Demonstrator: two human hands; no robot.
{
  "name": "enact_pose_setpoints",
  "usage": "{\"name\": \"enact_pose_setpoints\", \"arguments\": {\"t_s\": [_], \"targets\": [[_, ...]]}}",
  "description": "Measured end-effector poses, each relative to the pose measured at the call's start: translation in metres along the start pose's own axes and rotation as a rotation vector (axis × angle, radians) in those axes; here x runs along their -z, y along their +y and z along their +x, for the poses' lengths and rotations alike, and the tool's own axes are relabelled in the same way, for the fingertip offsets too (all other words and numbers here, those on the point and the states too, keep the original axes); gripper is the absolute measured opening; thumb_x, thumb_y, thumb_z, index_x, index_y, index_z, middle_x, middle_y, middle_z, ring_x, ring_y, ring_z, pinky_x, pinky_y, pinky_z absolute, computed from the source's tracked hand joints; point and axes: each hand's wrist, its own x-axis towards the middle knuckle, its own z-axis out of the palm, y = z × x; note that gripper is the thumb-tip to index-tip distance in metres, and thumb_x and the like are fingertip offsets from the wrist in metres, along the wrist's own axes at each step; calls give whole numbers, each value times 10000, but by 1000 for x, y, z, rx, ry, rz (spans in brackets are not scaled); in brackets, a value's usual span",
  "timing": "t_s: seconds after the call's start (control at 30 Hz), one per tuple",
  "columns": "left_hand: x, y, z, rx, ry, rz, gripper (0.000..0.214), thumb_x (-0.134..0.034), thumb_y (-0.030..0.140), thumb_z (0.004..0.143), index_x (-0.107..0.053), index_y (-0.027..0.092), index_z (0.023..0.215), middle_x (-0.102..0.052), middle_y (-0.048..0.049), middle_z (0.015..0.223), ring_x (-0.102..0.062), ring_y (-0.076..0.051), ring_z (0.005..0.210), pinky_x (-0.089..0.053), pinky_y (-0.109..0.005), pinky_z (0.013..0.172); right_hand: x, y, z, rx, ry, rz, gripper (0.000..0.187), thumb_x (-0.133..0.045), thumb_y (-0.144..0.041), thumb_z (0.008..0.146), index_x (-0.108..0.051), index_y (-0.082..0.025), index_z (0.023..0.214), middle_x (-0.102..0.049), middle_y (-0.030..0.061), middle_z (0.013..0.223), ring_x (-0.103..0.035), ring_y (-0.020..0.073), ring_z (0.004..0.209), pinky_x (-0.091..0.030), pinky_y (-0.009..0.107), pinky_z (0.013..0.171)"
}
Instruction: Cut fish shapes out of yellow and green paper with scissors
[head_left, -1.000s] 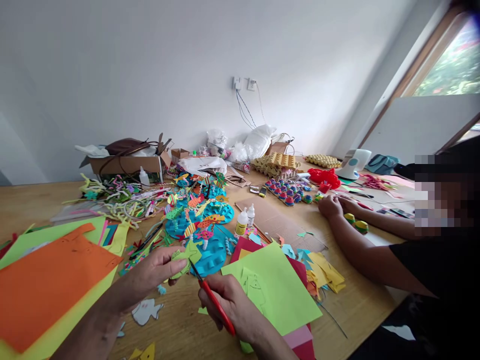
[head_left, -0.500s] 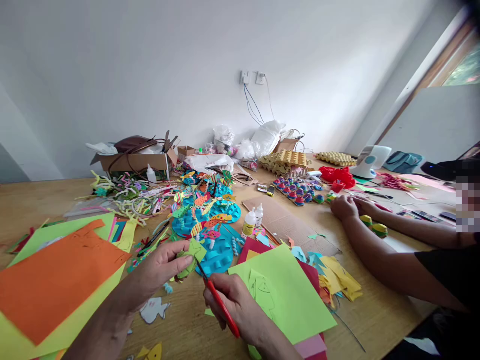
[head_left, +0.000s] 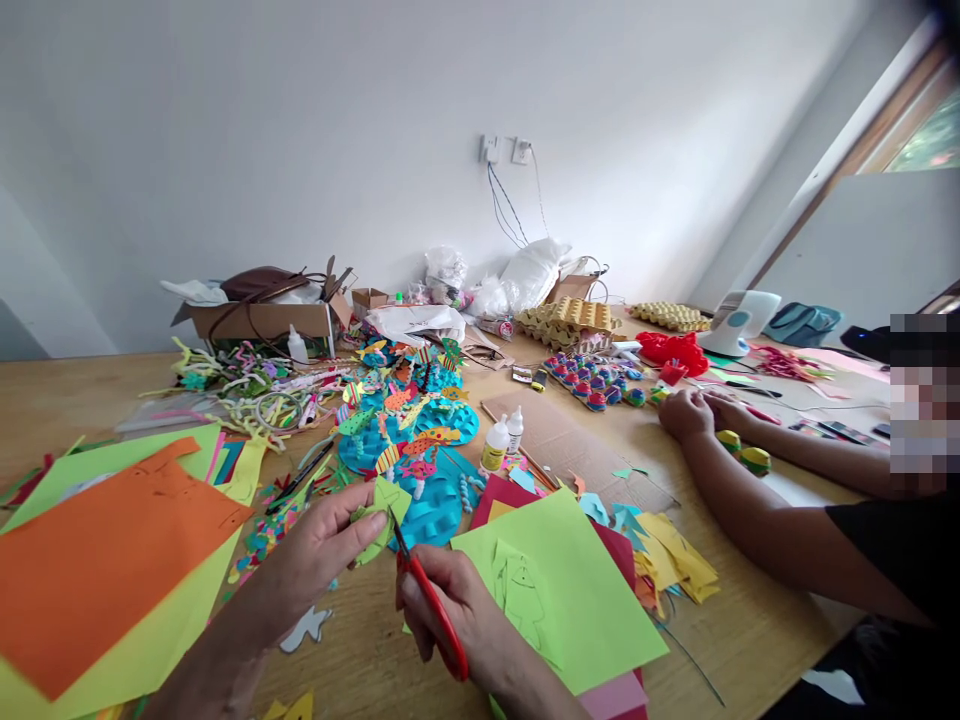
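My left hand (head_left: 315, 555) pinches a small light-green paper piece (head_left: 382, 515) above the wooden table (head_left: 375, 660). My right hand (head_left: 457, 615) is closed around red-handled scissors (head_left: 431, 605), whose blades meet the green piece's edge. A light-green sheet (head_left: 562, 590) with a drawn figure lies just right of my right hand, on pink and red sheets. An orange sheet (head_left: 105, 560) lies to my left on yellow-green paper.
Blue paper discs with coloured paper fish (head_left: 409, 440) lie ahead, with two glue bottles (head_left: 502, 440). A cardboard box (head_left: 255, 315), egg trays (head_left: 562, 320) and bags line the wall. Another person's arms (head_left: 720, 450) rest on the table at right.
My hands and the scissors stay together on the green piece, shifting slightly; the scissors have worked a little further along it. The view swung slightly right, then left.
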Motion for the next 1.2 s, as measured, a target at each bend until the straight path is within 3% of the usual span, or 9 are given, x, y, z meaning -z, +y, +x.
{"name": "enact_pose_setpoints", "arguments": {"t_s": [0.2, 0.37, 0.6, 0.87, 1.2], "targets": [[1, 10, 2, -38, -72, 41, 227, -573, 414, 797, -667, 207, 801, -655, 4, 719, -582, -193, 721, -493, -263, 682, 2, -4, 1, -1, -11, 35, 451, -543, -577, 788, -479, -166, 615, -414, -63, 437, -376, 57, 349, -289, 142, 324], [3, 9, 3, -67, -96, 102, 210, -541, 395, 822, -663, 225, 821, -652, 7, 759, -581, -201, 794, -490, -273, 768, 2, -6, 2, -30, -10, 40, 470, -552, -606, 767, -493, -160, 631, -419, -60, 447, -386, 59, 350, -282, 144, 324], [4, 5, 4, -36, -130, 75, 188, -536, 367, 829, -670, 237, 803, -654, 19, 803, -562, -181, 808, -464, -242, 775, 3, -3, 2, -17, -18, -6, 345, -523, -457, 827, -486, -164, 648, -421, -56, 483, -408, 68, 398, -318, 151, 372], [3, -6, 9, 58, -189, -79, 234, -563, 392, 831, -673, 252, 983, -652, 29, 790, -533, -157, 763, -436, -228, 758, 3, -2, 3, 10, 5, -115, 220, -445, -248, 818, -431, -183, 608, -375, -62, 491, -370, 74, 420, -314, 162, 391], [0, -2, 9, 85, -187, -79, 247, -562, 371, 813, -685, 222, 967, -646, 13, 737, -521, -161, 692, -422, -242, 666, 3, -1, 1, 88, 92, -259, 263, -427, -230, 805, -364, -191, 553, -296, -51, 518, -317, 93, 524, -257, 198, 464]]}}
